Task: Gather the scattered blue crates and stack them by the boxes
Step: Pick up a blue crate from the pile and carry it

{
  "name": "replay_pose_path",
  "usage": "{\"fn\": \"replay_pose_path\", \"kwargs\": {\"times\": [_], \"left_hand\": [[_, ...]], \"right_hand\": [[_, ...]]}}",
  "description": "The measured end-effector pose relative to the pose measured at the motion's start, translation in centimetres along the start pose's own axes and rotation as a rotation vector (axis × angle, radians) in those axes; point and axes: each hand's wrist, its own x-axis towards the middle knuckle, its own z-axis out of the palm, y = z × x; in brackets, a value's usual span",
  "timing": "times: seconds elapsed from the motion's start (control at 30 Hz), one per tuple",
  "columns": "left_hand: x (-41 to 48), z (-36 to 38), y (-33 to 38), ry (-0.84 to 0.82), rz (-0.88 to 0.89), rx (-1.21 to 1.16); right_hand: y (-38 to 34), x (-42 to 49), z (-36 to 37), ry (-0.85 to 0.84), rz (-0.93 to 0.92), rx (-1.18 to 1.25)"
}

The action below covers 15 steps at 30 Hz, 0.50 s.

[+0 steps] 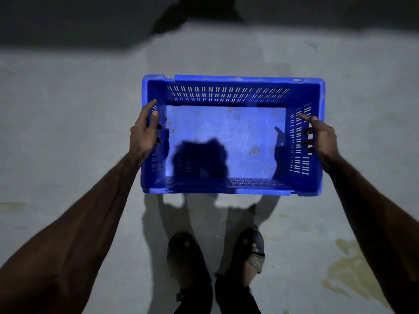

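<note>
One empty blue crate (226, 132) with slotted walls is in the middle of the view, open side up, over a grey concrete floor. My left hand (144, 132) grips its left short wall, thumb inside and fingertips poking through the handle slots. My right hand (319, 137) grips the right short wall the same way, fingertips showing through the slots. The crate's shadow falls on the floor just in front of my feet. No other crates and no boxes are in view.
My two feet in dark sandals (215, 252) stand just below the crate. A yellowish stain (349, 268) marks the floor at the lower right. A dark shadowed band (136, 21) runs across the top of the view.
</note>
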Motion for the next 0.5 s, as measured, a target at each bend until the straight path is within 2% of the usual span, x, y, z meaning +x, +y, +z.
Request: {"fn": "replay_pose_path", "kwargs": {"times": [0.17, 0.3, 0.4, 0.5], "left_hand": [[0.4, -0.4, 0.1, -0.039, 0.018, 0.052], [0.8, -0.7, -0.1, -0.1, 0.018, 0.121], [1.0, -1.3, 0.0, -0.161, 0.02, 0.177], [1.0, -2.0, 1.2, -0.261, -0.034, 0.205]], "right_hand": [[0.0, -0.7, 0.1, 0.024, 0.012, 0.015], [0.4, -0.7, -0.2, -0.021, -0.005, -0.046], [0.8, -0.3, -0.7, -0.04, -0.019, -0.112], [0.3, 0.0, -1.2, -0.088, 0.045, -0.157]]}}
